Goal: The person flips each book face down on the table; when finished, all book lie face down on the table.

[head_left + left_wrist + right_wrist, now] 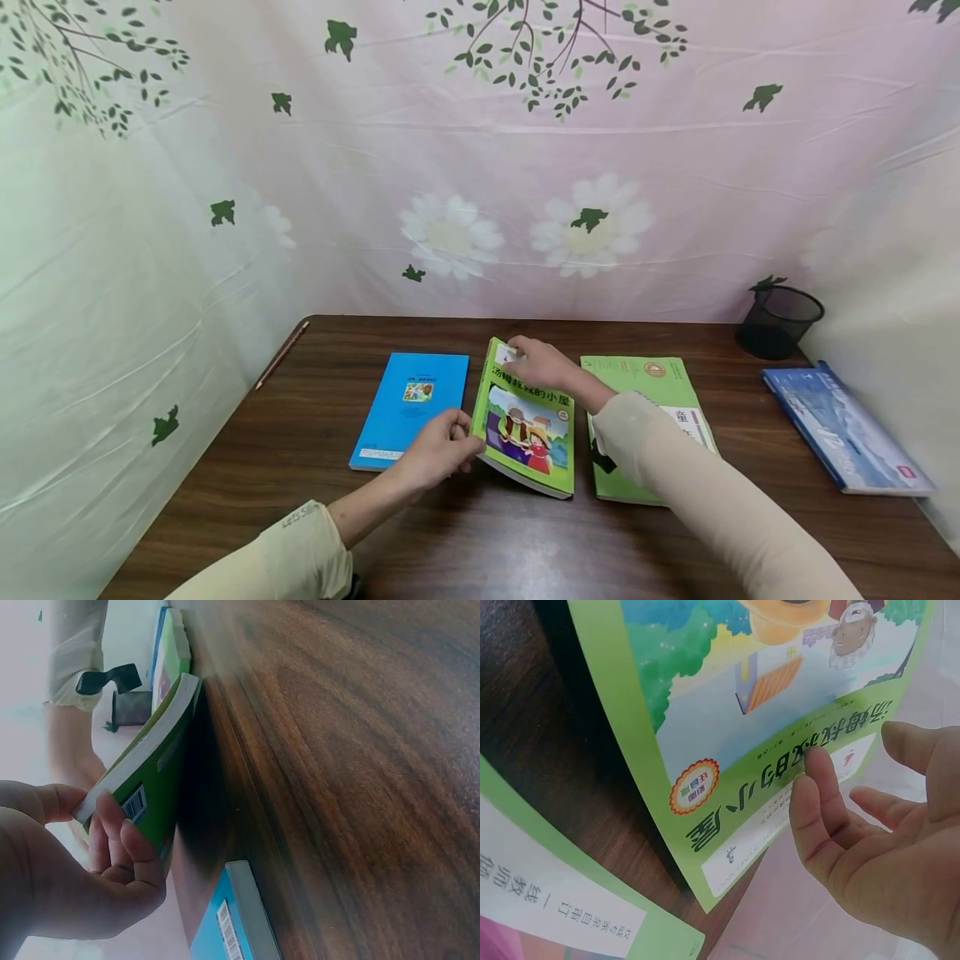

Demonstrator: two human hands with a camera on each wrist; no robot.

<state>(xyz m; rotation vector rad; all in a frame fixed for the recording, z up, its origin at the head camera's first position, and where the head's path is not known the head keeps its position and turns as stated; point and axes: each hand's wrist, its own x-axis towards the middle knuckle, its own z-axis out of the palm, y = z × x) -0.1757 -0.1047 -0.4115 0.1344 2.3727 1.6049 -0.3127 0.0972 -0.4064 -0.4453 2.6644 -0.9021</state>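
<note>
My left hand (pixel 438 448) pinches the lower left corner of a green picture-cover book (pixel 528 429) between thumb and fingers. That book is tilted, its left side raised off the table; a barcode on its underside (pixel 169 776) shows in the left wrist view. Over the top of its cover is my right hand (pixel 546 365), fingers loosely bent near the title; whether they touch the cover I cannot tell. To the left lies a blue book (pixel 431 417) with a small picture. On the right, a second green book (pixel 637 375) lies partly beneath my right forearm.
A blue-and-white book (pixel 843 433) lies at the table's right side. Behind it, a black mesh pen holder (pixel 778 323) stands in the back corner. Along the left edge lies a thin pencil-like stick (pixel 282 356). Printed cloth (pixel 510 158) hangs round the brown table (pixel 262 475).
</note>
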